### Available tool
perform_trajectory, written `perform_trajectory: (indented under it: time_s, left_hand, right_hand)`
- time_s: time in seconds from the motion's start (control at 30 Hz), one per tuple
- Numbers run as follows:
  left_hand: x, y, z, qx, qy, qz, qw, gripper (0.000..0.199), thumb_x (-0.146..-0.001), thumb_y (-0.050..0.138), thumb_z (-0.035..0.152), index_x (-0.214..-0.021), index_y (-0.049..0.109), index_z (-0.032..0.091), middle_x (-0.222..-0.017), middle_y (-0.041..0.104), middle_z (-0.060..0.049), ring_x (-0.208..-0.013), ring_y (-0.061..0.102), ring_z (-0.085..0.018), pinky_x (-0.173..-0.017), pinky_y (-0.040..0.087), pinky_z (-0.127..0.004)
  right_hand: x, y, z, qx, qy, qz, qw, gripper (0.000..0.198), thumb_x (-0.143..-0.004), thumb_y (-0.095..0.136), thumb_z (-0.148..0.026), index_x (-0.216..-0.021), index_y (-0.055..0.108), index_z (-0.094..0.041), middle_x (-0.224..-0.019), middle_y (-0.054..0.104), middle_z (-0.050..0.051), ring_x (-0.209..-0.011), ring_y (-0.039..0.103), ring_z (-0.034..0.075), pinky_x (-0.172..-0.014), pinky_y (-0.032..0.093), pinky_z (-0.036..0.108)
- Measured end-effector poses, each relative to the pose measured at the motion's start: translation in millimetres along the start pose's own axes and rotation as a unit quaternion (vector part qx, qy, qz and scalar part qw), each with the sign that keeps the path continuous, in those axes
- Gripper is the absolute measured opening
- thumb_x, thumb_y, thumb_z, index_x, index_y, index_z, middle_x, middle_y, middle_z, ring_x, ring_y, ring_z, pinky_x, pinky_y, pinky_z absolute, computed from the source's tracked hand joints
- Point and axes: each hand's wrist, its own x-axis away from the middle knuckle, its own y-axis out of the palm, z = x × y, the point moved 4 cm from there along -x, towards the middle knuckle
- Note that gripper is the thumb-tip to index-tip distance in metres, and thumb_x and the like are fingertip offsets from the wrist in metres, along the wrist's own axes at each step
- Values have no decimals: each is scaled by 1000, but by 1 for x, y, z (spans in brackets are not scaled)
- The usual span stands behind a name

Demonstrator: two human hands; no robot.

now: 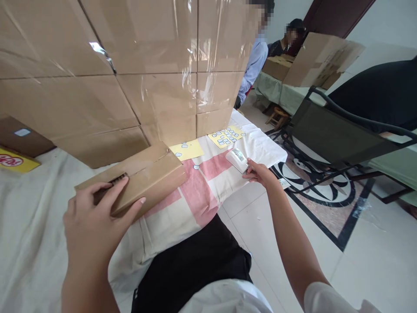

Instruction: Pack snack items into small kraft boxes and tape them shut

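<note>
My left hand (97, 217) grips the near left end of a long, flat cardboard box (153, 171). Its fingers lie over the top near a dark slot, and the thumb presses on the front side. At the table's right edge, my right hand (259, 174) pinches the near corner of a small white box-like item (237, 160) with a greenish picture or window on top. Its exact kind is unclear. Between the two, a small white label (196, 167) lies on the pink-and-white tablecloth (198, 195).
A wall of taped cardboard boxes (156, 100) rises behind the table. Yellow sheets (192, 150) with small blue-edged labels lie before it. A yellow pack (16, 161) is at left. A dark folding chair (322, 117) stands at right; other people sit at the back.
</note>
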Motion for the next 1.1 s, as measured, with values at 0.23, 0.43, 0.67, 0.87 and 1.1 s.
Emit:
perform_trajectory:
  time_s: [0.23,0.43,0.67,0.87,1.1]
  left_hand:
    - [1,-4,0,-6,7,3,1000,64,-85,66,67,-125,75,17,-122,63,-20,-114,65,-40,-105,49,-60]
    - [0,-1,-1,-1,18,4,1000,64,-84,69,66,-126,74,19,-123,63,-19,-112,64,-38,-106,48,-59]
    - [1,-1,2,13,13,10,1000,64,-82,74,62,-129,72,19,-126,63,-19,-118,63,-39,-110,45,-59]
    - [-1,0,1,6,25,12,1000,62,-82,72,63,-126,74,19,-122,63,-19,-112,65,-39,-107,48,-60]
    - [0,-2,0,8,11,6,1000,62,-83,72,63,-127,73,19,-124,63,-18,-115,63,-38,-110,46,-59]
  right_hand:
    - [-2,0,5,0,-11,6,1000,46,-85,78,-55,-66,61,-17,-75,70,6,-77,79,22,-45,52,20]
    - [-4,0,6,1,-7,7,1000,47,-89,73,-55,-65,61,-17,-71,68,5,-70,77,20,-45,52,20]
    - [-1,3,3,0,0,8,1000,47,-81,81,-57,-65,62,-17,-71,68,7,-74,78,24,-48,54,21]
    - [-1,-1,7,-30,-6,-31,999,48,-85,76,-58,-64,59,-18,-79,69,8,-105,76,29,-51,53,19]
    - [-3,-8,12,-86,-1,-137,987,42,-100,56,-51,-75,67,-19,-85,70,8,-119,71,29,-60,57,21]
